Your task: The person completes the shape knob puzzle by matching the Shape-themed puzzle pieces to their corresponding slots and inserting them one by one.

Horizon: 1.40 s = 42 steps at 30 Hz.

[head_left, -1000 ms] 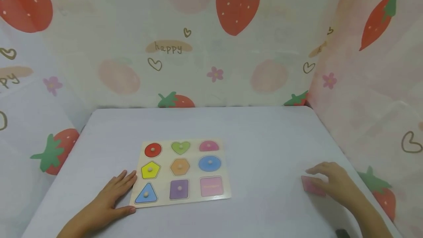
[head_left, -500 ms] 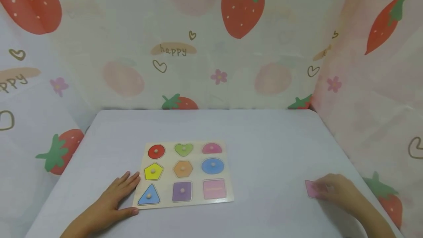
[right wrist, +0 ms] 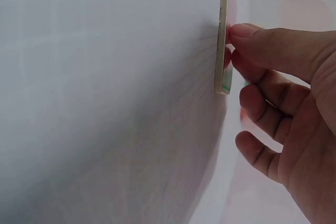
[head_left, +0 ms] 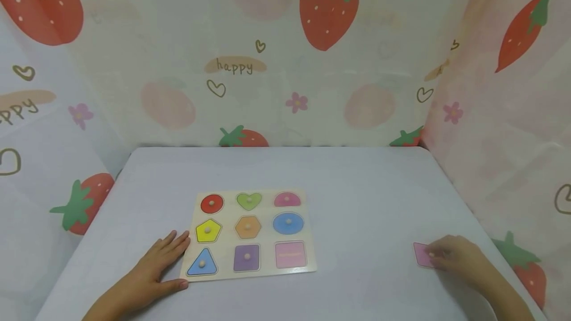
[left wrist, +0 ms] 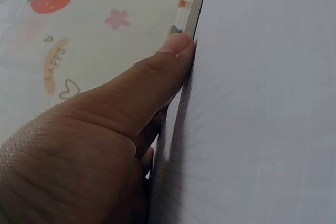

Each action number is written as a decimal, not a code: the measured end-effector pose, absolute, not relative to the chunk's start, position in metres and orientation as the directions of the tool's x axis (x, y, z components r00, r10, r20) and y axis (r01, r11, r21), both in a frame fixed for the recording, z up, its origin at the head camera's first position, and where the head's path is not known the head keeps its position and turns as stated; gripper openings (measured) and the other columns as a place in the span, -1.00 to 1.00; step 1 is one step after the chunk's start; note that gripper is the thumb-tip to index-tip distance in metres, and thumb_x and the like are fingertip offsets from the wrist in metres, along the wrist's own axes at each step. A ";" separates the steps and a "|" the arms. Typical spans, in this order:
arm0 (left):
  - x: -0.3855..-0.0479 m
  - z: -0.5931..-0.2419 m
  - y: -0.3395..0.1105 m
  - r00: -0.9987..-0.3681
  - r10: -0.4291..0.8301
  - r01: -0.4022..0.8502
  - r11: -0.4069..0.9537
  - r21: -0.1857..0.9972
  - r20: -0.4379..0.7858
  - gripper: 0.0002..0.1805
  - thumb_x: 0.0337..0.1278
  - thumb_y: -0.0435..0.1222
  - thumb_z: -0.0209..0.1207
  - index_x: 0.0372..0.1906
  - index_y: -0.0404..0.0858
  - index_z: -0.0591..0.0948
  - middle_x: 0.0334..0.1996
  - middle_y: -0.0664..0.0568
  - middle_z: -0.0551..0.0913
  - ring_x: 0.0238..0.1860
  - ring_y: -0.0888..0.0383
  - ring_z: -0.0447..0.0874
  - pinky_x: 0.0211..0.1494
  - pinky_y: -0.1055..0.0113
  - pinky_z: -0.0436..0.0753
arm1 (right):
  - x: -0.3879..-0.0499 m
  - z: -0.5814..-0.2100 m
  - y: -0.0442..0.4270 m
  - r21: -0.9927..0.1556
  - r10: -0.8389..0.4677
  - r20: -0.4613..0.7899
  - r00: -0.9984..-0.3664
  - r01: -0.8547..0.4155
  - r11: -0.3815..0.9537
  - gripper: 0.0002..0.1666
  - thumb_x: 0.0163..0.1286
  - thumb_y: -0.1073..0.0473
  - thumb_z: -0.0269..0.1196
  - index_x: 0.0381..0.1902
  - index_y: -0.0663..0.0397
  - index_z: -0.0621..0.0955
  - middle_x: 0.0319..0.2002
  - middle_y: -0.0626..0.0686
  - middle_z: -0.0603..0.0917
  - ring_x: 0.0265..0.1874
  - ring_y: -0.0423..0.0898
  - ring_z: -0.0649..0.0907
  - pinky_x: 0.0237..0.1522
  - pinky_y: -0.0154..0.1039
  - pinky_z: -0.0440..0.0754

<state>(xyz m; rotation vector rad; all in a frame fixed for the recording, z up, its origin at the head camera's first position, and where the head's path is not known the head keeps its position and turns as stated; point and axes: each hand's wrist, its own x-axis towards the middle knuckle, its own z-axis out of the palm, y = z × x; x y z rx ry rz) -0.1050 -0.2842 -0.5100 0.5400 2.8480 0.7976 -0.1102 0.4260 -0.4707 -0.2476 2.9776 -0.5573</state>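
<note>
A cream shape puzzle board point(head_left: 225, 246) lies left of the table's middle. It carries several coloured knobbed pieces, among them a purple square point(head_left: 247, 257) and a blue triangle point(head_left: 202, 263). The pink recess point(head_left: 291, 255) at its near right corner holds no piece. My left hand point(head_left: 149, 271) lies flat with spread fingers, fingertips and thumb point(left wrist: 152, 77) touching the board's left edge. Far to the right, my right hand point(head_left: 459, 261) pinches a pink four-sided puzzle piece point(head_left: 421, 254) between thumb and index finger. In the right wrist view that piece point(right wrist: 222, 40) shows edge-on, seemingly just off the table.
The white table point(head_left: 357, 187) stretches between the board and the right hand. Strawberry-printed curtains point(head_left: 178, 24) enclose it at the back and on both sides.
My right hand has lowered onto the pink piece and now pinches it; the piece has shifted only slightly. The left hand stays at the board. The head view has tilted a little.
</note>
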 end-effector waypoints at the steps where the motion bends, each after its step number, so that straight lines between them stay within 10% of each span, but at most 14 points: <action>1: -0.105 -0.510 -0.284 -0.927 0.375 0.302 0.796 0.525 -0.034 0.06 0.03 0.35 0.30 0.60 -0.01 0.26 0.62 0.13 0.17 0.65 -0.11 -0.10 0.37 0.79 -0.53 | -0.110 -0.471 0.426 -0.368 -0.176 -0.071 -0.982 -0.138 0.920 -0.75 0.21 0.14 0.50 -0.13 0.01 0.79 -0.12 0.06 0.79 -0.01 0.22 0.69 0.07 0.27 0.60; 42: -0.103 -0.507 -0.283 -0.922 0.386 0.313 0.782 0.539 -0.024 0.06 0.05 0.33 0.30 0.59 -0.06 0.28 0.62 0.09 0.18 0.64 -0.18 -0.09 0.38 0.76 -0.53 | -0.143 -0.446 0.338 -0.431 -0.380 0.221 -0.898 -0.439 0.788 -0.80 0.25 0.18 0.48 -0.16 -0.18 0.79 -0.25 -0.32 0.73 -0.19 -0.28 0.61 -0.10 -0.17 0.62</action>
